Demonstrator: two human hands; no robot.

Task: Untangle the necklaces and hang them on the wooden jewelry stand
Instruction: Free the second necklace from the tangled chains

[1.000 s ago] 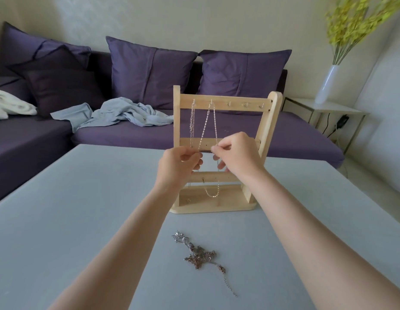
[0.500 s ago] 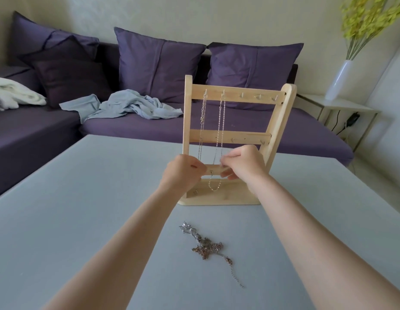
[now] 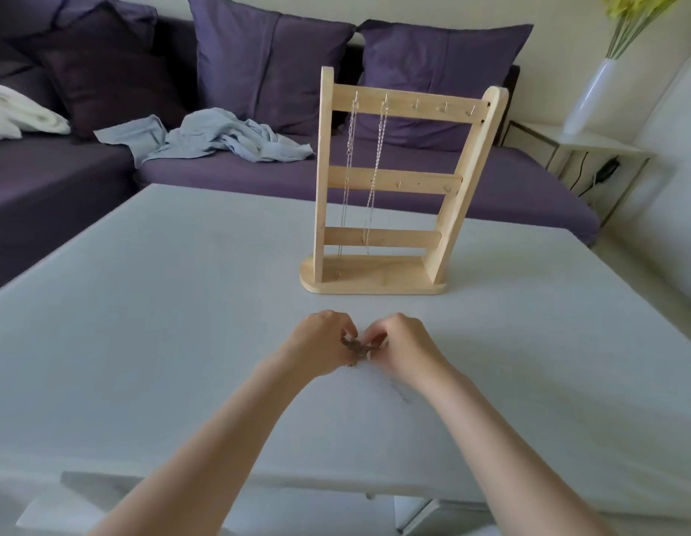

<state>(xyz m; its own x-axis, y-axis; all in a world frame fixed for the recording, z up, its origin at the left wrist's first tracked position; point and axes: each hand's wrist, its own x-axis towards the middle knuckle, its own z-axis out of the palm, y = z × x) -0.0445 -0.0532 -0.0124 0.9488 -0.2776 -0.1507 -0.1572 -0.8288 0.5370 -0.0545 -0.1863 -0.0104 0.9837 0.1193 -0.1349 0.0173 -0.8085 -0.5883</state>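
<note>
pale grey table [image 3: 142, 342], wooden jewelry stand [image 3: 374, 278] upright toward its far side, small tangled clump of necklaces [image 3: 355, 348] nearer the front edge, a thin chain end [image 3: 400, 392] trailing beside it

A purple sofa [image 3: 258, 176] is running along the pale wall at twelve o'clock, with cushions [image 3: 272, 67] leaning on its back and a blue cloth [image 3: 216, 137] lying crumpled. At two o'clock a white vase [image 3: 591, 96] is standing on a side table [image 3: 591, 143]. Soft daylight is falling across the grey desk [image 3: 142, 303].
</note>
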